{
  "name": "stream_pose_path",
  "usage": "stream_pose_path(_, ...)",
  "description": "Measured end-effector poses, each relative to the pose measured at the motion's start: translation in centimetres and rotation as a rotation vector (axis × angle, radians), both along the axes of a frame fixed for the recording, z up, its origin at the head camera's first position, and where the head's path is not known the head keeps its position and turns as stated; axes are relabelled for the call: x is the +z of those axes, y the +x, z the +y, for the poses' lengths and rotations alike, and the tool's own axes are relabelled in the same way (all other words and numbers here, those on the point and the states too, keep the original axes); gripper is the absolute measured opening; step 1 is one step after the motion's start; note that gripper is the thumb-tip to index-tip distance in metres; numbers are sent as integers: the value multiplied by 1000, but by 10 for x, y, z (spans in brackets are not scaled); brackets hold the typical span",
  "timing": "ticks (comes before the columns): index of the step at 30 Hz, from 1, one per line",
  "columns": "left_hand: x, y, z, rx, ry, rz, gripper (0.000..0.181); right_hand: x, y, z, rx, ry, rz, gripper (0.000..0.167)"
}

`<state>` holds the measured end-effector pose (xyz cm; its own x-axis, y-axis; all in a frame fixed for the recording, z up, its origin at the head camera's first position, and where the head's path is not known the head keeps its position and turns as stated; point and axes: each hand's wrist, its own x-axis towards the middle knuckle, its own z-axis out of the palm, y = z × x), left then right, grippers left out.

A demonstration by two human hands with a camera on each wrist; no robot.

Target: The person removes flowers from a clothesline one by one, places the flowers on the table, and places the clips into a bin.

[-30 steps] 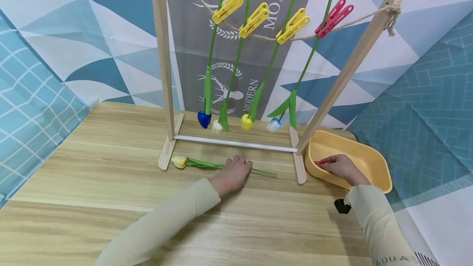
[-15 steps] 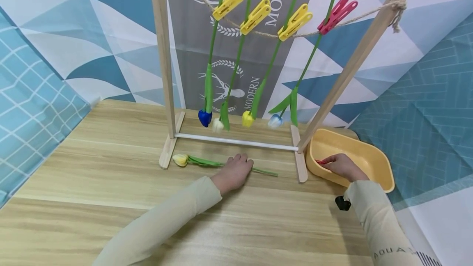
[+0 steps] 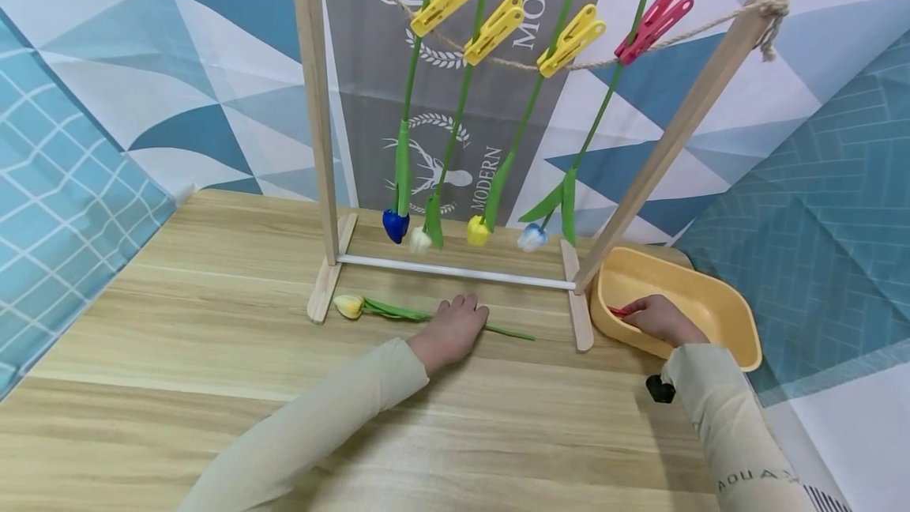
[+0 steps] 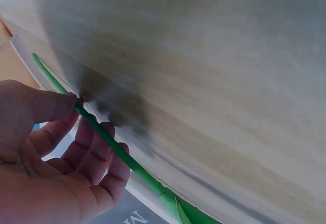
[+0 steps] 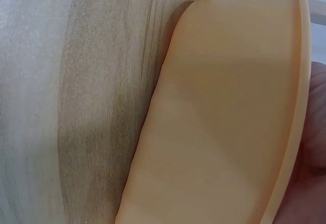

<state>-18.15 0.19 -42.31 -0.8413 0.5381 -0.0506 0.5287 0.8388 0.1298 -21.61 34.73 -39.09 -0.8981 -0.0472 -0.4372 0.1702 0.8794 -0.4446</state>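
Observation:
A pale yellow tulip lies on the table below the frame's white bar. My left hand pinches its green stem; in the left wrist view the thumb and curled fingers of the hand hold the stem. Inside the near left part of the yellow-orange bin, my right hand holds a small red thing, of which only an end shows. The bin wall hides most of that hand in the right wrist view.
Blue, white, yellow and light blue tulips hang head down from a rope, clipped by yellow pegs and a red peg. Wooden posts hold the rope. A black object is by the right cuff.
The head view has shifted slightly. Both hands keep their places, the left on the stem and the right in the bin with the red thing.

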Motion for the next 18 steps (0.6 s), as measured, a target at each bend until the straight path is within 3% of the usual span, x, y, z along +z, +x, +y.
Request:
stream_pose_path(8,0,-2,0,4,-28,10,23,0,2,2,-24,-13,-29,37)
stream_pose_path(18,4,-1,-7,27,-45,11,24,1,1,1,0,9,37,41)
